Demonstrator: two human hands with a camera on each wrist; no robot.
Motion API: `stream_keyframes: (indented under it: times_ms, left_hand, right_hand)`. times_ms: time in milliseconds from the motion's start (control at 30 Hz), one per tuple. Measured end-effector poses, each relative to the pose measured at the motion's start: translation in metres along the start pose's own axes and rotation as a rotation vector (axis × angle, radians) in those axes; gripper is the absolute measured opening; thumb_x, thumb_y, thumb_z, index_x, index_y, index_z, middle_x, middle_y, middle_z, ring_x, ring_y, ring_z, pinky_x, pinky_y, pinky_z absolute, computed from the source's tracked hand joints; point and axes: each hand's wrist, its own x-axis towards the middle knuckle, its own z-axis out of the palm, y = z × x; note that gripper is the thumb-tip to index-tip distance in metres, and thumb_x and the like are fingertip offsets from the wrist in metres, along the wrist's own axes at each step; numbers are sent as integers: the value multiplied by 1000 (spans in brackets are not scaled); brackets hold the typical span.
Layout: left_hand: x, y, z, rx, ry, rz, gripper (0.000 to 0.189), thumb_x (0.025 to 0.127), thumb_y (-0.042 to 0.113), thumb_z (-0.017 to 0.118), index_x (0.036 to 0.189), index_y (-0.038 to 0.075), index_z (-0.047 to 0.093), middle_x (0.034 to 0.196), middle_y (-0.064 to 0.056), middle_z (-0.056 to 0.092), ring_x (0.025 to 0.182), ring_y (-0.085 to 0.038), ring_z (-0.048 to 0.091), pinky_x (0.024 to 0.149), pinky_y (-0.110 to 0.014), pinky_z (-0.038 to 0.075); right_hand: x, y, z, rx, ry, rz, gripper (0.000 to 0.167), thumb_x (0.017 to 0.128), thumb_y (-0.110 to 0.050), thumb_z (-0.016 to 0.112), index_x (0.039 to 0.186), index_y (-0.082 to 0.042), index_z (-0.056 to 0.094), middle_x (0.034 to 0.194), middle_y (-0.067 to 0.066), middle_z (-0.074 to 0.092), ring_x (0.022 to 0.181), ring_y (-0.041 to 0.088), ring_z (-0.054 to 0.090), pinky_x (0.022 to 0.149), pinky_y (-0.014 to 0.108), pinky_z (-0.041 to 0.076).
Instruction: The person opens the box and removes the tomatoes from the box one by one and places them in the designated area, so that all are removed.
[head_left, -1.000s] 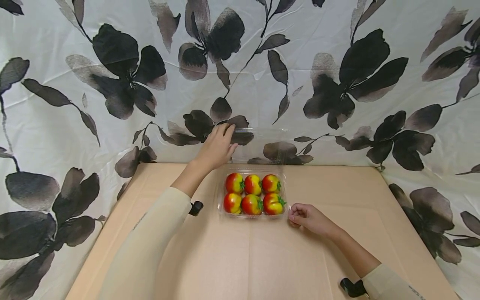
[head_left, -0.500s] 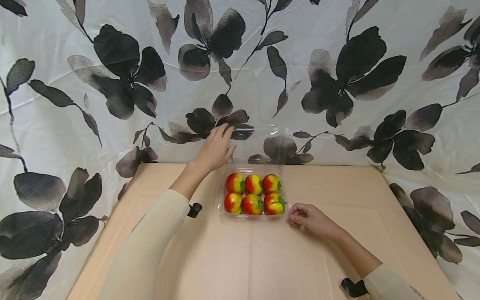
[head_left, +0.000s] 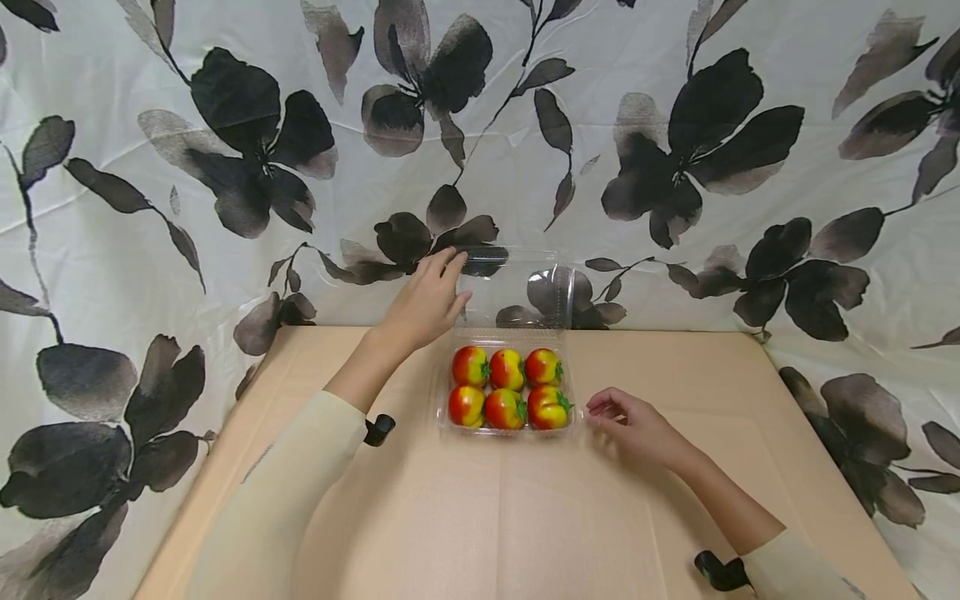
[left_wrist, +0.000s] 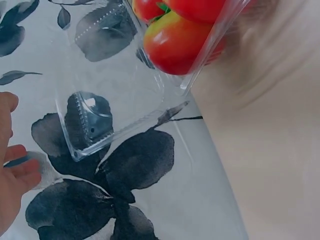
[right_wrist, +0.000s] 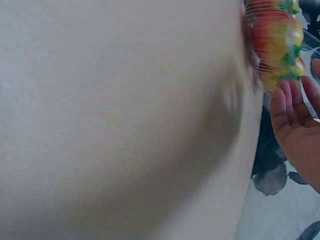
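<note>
A clear plastic clamshell box (head_left: 480, 432) holds several red-and-yellow fruits (head_left: 506, 408) with green leafy tops, set in two rows. Its transparent lid (head_left: 517, 292) stands raised at the back, against the flowered cloth. My left hand (head_left: 427, 300) is at the lid's upper left corner in the head view, fingers extended; the left wrist view has the same hand (left_wrist: 17, 175) beside the lid (left_wrist: 117, 132), with a gap between. To the right of the box, my right hand (head_left: 633, 425) hovers with loosely bent fingers, nothing in it. Those fingertips (right_wrist: 282, 85) come close to the box's side.
Tan cardboard (head_left: 450, 517) covers the table under the box. Behind it hangs a white cloth (head_left: 525, 183) with dark flowers, also falling past both sides. A black wrist device (head_left: 380, 429) sits at the left cuff, another (head_left: 722, 571) at the right cuff.
My right hand has lifted a little and moved slightly right from the box's side, its fingers uncurling. The lid leans slightly farther back than a second ago. My left hand stays near its corner.
</note>
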Motion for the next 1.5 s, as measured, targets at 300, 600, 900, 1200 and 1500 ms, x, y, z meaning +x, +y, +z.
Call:
stream_keyframes:
  times_ms: [300, 600, 900, 1200, 1500]
  left_hand:
    - [-12, 8, -5, -45, 15, 35, 59, 103, 24, 63, 151, -4, 43, 151, -28, 46, 138, -43, 48, 122, -51, 41]
    - [-25, 12, -11, -71, 1, 49, 60, 102, 24, 65, 150, -5, 44, 148, -27, 48, 136, -42, 51, 121, -51, 42]
    - [-47, 10, -2, -85, -57, 8, 61, 100, 24, 67, 149, -4, 45, 146, -24, 52, 133, -38, 55, 118, -46, 47]
    - [-72, 16, 7, -140, -67, -39, 60, 101, 25, 67, 150, -3, 46, 146, -22, 53, 135, -36, 55, 116, -46, 47]
    - [-96, 14, 20, -186, -72, -102, 59, 98, 19, 71, 146, -5, 48, 141, -24, 57, 132, -37, 58, 115, -48, 48]
  right_hand:
    - [1, -16, -16, -61, 24, -125, 34, 97, -11, 71, 129, -3, 63, 131, 21, 66, 121, 38, 63, 103, 53, 57]
    - [7, -25, -28, -147, 1, -217, 41, 96, -17, 75, 134, -9, 64, 137, 14, 66, 127, 36, 62, 106, 58, 53]
    - [13, -40, -32, -218, -20, -227, 49, 92, -12, 78, 138, -10, 62, 138, 7, 66, 129, 31, 62, 110, 56, 51]
    - [18, -48, -35, -279, -4, -245, 52, 90, -15, 80, 139, -12, 63, 138, 7, 66, 128, 32, 63, 109, 57, 52]
    - [29, -59, -36, -336, -64, -283, 58, 89, -20, 82, 143, -15, 60, 143, 4, 64, 130, 30, 60, 107, 55, 55]
